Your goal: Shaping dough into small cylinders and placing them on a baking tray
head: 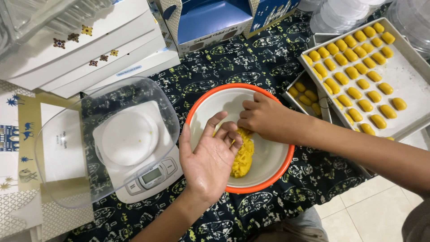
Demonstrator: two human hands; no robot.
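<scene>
A lump of yellow dough [243,154] lies in a white bowl with an orange rim [200,105] on the patterned desk [268,58], its long axis running from the bowl's centre toward the near rim. The right hand [262,117] is curled, fingertips pressed into the top of the dough, pinching at it. The left hand [209,159] hovers palm-up over the bowl's near-left side, fingers loosely bent, tips just touching the dough, gripping nothing. A kitchen scale [150,175] under a clear bowl [67,134] sits just left; a tray [410,85] of shaped yellow pieces [354,92] lies to the right.
</scene>
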